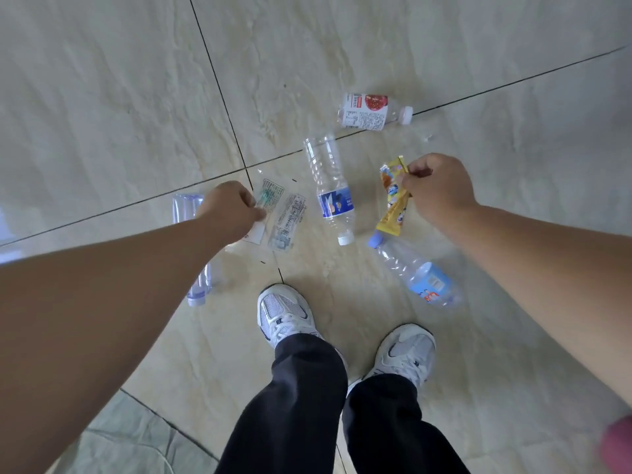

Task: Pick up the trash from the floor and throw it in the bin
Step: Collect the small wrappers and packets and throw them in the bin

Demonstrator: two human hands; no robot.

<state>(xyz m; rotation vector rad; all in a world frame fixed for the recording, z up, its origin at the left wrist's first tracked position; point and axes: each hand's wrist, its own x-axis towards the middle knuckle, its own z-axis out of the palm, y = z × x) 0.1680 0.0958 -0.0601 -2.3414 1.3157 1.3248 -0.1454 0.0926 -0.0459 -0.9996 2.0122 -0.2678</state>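
1. Your right hand pinches the top edge of a yellow snack wrapper, which hangs down from your fingers; your left hand is closed on a clear printed plastic wrapper.
2. Nearest you, your white sneakers stand on the beige tiled floor, below dark trousers.
3. Just ahead of your right shoe lies a clear bottle with a light blue label, its cap pointing toward the yellow wrapper.
4. Under your left forearm lies a clear bottle, partly hidden.
5. Between your hands lie a second clear wrapper and a water bottle with a dark blue label, its white cap toward you.
6. Farthest off lies a bottle with a red and white label, across a tile joint.
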